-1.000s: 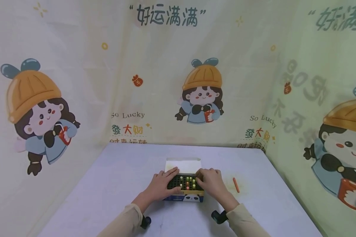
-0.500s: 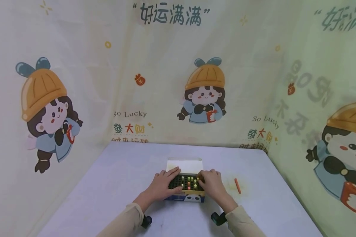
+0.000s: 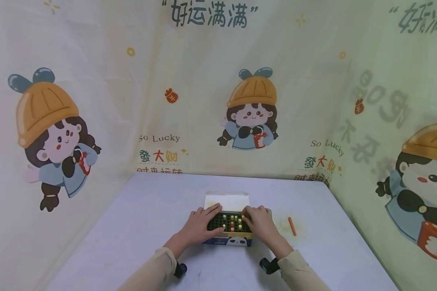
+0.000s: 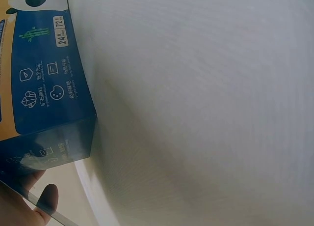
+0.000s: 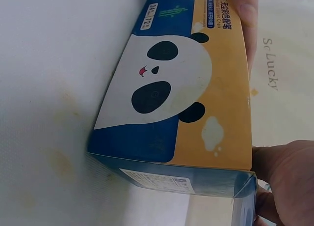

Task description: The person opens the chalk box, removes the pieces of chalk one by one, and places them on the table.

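Table (image 3: 131, 234) is stretching wide on the left; box (image 3: 218, 242) is sitting mid-table, well inside the edges; orange chalk (image 3: 292, 226) is lying to the right, apart. Box is standing open, white flap (image 3: 227, 201) leaning back, blue-and-yellow front showing a panda, coloured chalks partly filling the black holder (image 3: 215, 222). Left hand (image 3: 197, 227) is resting spread wide on the box's left end. Right hand (image 3: 259, 221) is curling nearly closed at yellow chalk (image 3: 243, 217); can't tell whether it's pinching.
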A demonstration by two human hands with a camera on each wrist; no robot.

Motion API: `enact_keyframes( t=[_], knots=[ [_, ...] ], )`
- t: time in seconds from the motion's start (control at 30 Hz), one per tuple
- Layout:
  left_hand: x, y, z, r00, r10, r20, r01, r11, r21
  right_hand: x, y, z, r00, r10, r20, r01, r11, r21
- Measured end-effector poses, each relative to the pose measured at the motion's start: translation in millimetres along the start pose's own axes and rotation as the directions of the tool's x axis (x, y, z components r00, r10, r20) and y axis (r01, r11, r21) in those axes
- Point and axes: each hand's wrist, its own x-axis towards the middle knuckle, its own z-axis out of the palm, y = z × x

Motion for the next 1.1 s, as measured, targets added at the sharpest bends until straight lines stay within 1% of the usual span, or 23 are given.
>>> enact_keyframes(
  t=[0.23, 0.43, 0.63, 1.1],
  knots=[
    [0.8, 0.9, -0.1, 1.000, -0.001, -0.001, 0.001, 1.000, 0.007, 1.8, 1.7, -0.8, 0.999, 0.033, 0.012, -0.034, 0.999, 0.020],
    [1.0, -0.5, 1.7, 1.000, 0.000, 0.000, 0.000, 1.000, 0.023, 2.7, 2.5, -2.1, 0.998, 0.053, 0.019, -0.054, 0.996, 0.064],
    [1.5, 0.9, -0.6, 1.000, -0.004, -0.004, 0.004, 1.000, 0.017, 4.5, 1.3, -4.0, 0.997, 0.075, 0.018, -0.077, 0.992, 0.101],
    [1.3, 3.2, -2.2, 1.000, -0.018, 0.005, 0.018, 1.000, 0.005, 7.1, 2.2, -0.3, 0.997, 0.073, 0.039, -0.075, 0.996, 0.048]
  ],
)
